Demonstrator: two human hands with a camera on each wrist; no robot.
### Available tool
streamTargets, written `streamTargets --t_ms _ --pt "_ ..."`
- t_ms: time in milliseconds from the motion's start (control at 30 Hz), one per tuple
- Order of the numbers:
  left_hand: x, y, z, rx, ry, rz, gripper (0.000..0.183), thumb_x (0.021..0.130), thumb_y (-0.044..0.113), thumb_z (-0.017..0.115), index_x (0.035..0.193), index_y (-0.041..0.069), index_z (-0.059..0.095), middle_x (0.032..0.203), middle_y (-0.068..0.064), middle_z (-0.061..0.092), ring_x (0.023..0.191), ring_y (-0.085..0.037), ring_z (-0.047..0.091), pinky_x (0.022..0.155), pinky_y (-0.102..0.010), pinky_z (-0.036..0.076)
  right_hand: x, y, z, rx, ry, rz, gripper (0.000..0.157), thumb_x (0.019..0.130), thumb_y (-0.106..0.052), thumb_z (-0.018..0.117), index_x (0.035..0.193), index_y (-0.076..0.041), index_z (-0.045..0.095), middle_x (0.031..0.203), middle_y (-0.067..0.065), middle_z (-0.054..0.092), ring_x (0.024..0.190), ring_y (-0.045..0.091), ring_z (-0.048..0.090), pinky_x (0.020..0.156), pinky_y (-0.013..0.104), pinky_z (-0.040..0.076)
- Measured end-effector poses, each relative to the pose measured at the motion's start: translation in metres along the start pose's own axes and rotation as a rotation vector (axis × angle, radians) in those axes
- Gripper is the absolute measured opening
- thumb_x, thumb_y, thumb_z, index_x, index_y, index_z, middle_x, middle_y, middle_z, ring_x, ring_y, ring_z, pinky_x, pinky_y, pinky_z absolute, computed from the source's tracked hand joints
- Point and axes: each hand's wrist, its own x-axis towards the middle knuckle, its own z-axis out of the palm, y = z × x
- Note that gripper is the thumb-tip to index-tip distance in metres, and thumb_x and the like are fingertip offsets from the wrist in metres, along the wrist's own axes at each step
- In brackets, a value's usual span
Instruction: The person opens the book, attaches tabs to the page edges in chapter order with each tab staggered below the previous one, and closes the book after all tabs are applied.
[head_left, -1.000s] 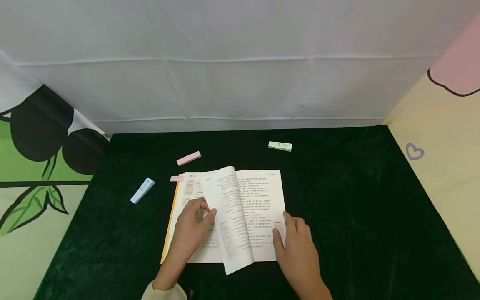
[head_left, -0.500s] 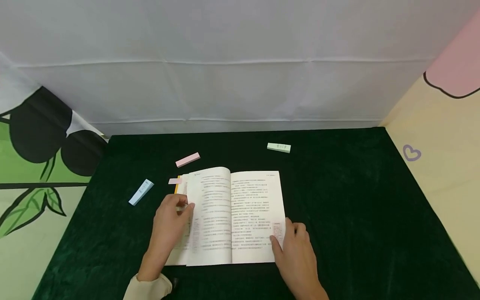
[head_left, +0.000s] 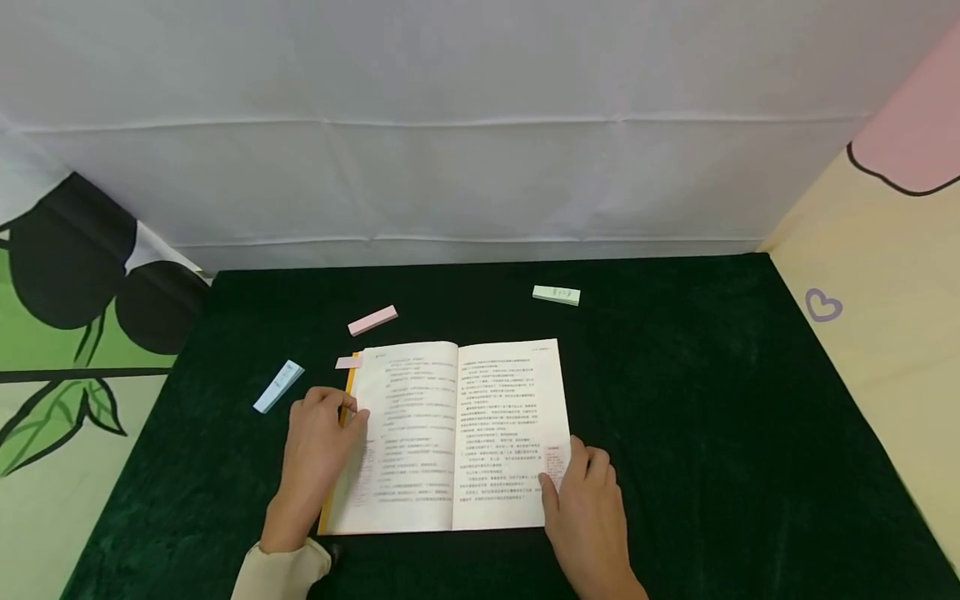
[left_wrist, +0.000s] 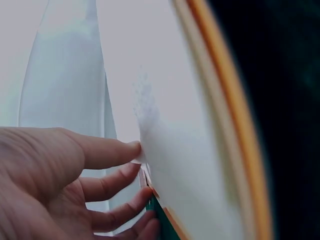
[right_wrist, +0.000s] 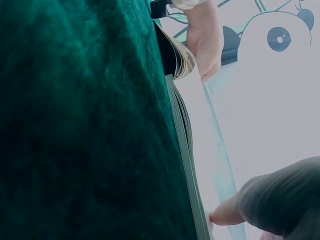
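Observation:
An open book (head_left: 495,433) with printed pages and an orange cover edge lies on dark green cloth. At its left edge my left hand (head_left: 322,446) pinches a page, thumb above and index finger behind, as the left wrist view shows with the left hand (left_wrist: 65,175) on the white page (left_wrist: 160,90). A pink tab (head_left: 348,362) sticks out of the book's upper left. My right hand (head_left: 592,508) rests at the right edge, thumb on the page and the other fingers beside the edge. In the right wrist view the thumb (right_wrist: 230,212) touches the page; the remaining fingers are mostly hidden.
Three small pads of sticky notes lie beyond and left of the book: blue (head_left: 278,387), pink (head_left: 372,320) and green (head_left: 557,295). Behind the green cloth (head_left: 697,400) hangs a white sheet (head_left: 480,183). Patterned cloths flank both sides.
My left hand has carried a page from the middle of the book over to the left side, where it now lies nearly flat. The right hand has stayed at the right edge.

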Motion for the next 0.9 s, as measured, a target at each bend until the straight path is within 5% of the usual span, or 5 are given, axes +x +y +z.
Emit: streamTargets --t_ms 400,667,900 --pt "0.000 -0.001 0.003 0.049 0.031 -0.007 0.023 0.100 0.017 0.066 0.109 -0.004 0.070 0.136 -0.028 0.048 0.114 -0.044 0.039 0.092 -0.057 0.043 -0.002 -0.002 0.002 0.005 0.091 -0.060 0.074 0.087 -0.016 0.085 0.144 0.008 0.046 0.142 0.030 0.047 0.115 0.041 0.052 0.094 0.054 0.047" --pt "-0.001 -0.005 0.004 0.041 0.021 0.003 0.028 0.101 0.016 0.066 0.120 -0.004 0.063 0.135 -0.029 0.045 0.115 -0.044 0.037 0.093 -0.057 0.041 -0.008 -0.006 0.002 -0.052 0.165 -0.253 0.071 0.085 -0.007 0.085 0.145 0.006 0.048 0.144 0.027 0.052 0.123 0.043 0.055 0.106 0.062 0.044" --pt "0.004 -0.008 0.005 0.003 0.011 0.091 0.028 0.101 0.011 0.065 0.128 0.013 0.064 0.139 -0.027 0.045 0.120 -0.046 0.035 0.096 -0.060 0.035 -0.012 -0.010 0.001 0.004 0.126 -0.413 0.069 0.092 -0.009 0.078 0.151 0.002 0.044 0.150 0.022 0.049 0.131 0.037 0.053 0.109 0.061 0.045"
